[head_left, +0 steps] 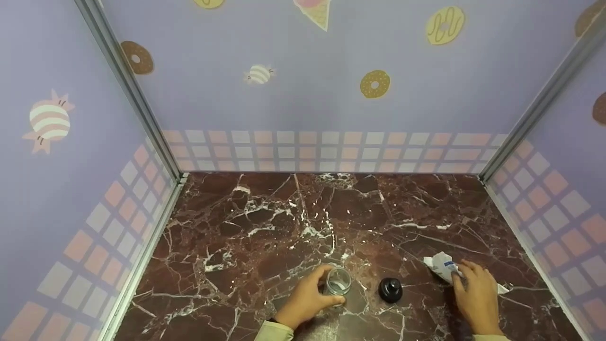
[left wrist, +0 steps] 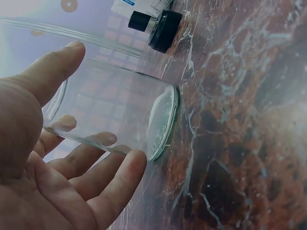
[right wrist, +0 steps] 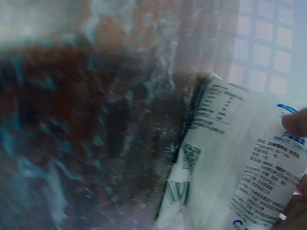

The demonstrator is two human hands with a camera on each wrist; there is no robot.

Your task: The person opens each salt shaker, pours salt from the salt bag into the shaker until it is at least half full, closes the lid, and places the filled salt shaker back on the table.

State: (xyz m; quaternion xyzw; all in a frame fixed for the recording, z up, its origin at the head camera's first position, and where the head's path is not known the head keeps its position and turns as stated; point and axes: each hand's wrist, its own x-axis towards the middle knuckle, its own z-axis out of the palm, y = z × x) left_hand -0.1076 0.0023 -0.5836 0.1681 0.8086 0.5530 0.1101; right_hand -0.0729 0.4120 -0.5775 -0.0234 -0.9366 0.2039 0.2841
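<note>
My left hand (head_left: 305, 298) holds a clear glass jar (head_left: 339, 283), which stands upright on the marble-patterned table. In the left wrist view, the thumb lies along one side of the jar (left wrist: 112, 105) and the fingers curve around the other. At the right, my right hand (head_left: 479, 296) grips a white packet (head_left: 443, 268) with blue and black print. The right wrist view shows a thumb pressed on the packet (right wrist: 225, 153), its other fingers mostly hidden. Between the hands sits a black lid with a knob (head_left: 390, 290).
The dark red marble-patterned table (head_left: 265, 270) has white veins. Lilac panels (head_left: 317, 94) with sweet prints and a checked border enclose it at the back and both sides, joined by metal corner posts (head_left: 137, 94).
</note>
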